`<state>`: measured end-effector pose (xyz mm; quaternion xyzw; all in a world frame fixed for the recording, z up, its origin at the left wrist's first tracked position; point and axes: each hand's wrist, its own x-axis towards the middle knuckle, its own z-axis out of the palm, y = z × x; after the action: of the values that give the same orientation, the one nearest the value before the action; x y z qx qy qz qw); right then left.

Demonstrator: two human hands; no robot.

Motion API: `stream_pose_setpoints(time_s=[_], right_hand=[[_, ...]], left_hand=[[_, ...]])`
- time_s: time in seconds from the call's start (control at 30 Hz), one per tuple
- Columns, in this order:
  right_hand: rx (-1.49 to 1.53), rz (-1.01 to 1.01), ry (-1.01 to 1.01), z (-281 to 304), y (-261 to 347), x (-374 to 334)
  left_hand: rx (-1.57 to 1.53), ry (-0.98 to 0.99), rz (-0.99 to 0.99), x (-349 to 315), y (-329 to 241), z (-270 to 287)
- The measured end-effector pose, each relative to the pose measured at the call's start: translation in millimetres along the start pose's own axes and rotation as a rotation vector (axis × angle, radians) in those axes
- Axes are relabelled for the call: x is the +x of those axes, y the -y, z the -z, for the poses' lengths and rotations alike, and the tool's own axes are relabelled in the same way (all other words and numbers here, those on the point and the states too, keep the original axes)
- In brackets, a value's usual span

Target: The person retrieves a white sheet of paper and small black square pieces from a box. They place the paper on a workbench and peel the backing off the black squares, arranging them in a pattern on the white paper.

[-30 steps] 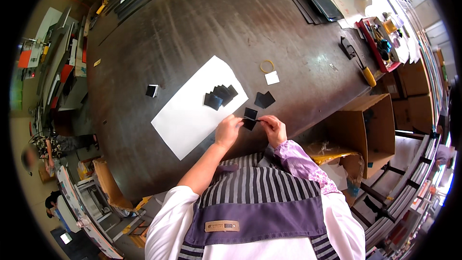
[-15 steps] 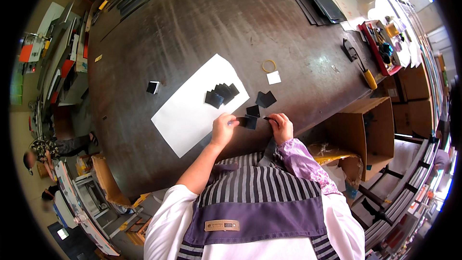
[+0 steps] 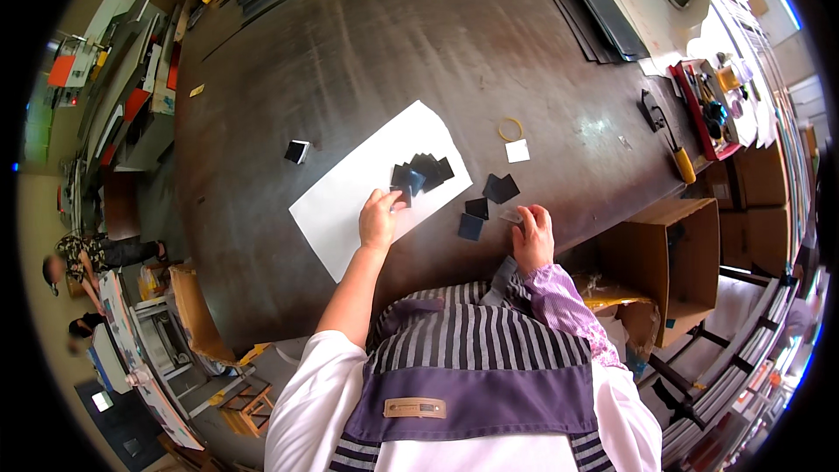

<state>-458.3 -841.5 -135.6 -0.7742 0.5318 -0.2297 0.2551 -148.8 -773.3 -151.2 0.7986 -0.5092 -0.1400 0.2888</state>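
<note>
My left hand [image 3: 378, 220] pinches a small dark square [image 3: 402, 193] at the near edge of a fanned group of dark squares [image 3: 426, 170]. That group lies on a white sheet [image 3: 341, 201]. Over the table's near side, my right hand [image 3: 533, 239] is closed, with a small, pale, see-through piece [image 3: 509, 217] at its fingertips; its kind is unclear. Just left of this hand rest a loose bluish-dark square [image 3: 470, 227] and a black square [image 3: 476, 208]. Further dark squares [image 3: 501, 188] overlap beyond them.
On the dark table [image 3: 350, 52] are a yellow ring [image 3: 510, 129], a white square [image 3: 517, 150] and a small black-and-white stack [image 3: 297, 151]. A yellow-handled tool [image 3: 682, 164] and a red tray [image 3: 699, 109] stand right. Cardboard boxes [image 3: 695, 245] adjoin the near right edge.
My left hand has carried a dark square leftward to the fanned group on the white sheet. My right hand has moved slightly away from the loose squares. The whole view has shifted a little.
</note>
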Motion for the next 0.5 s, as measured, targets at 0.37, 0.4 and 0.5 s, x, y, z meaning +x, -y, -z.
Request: stream_pose_setpoints(time_s=[0.37, 0.4, 0.5], right_hand=[[0.327, 0.076, 0.108, 28, 56, -15], [0.368, 0.106, 0.12, 34, 69, -15], [0.293, 0.272, 0.087, 52, 107, -15]], left_hand=[[-1.208, 0.057, 0.508, -32, -41, 27], [-1.331, 0.136, 0.553, -38, -46, 24], [-1.534, 0.408, 0.646, -53, -96, 22]])
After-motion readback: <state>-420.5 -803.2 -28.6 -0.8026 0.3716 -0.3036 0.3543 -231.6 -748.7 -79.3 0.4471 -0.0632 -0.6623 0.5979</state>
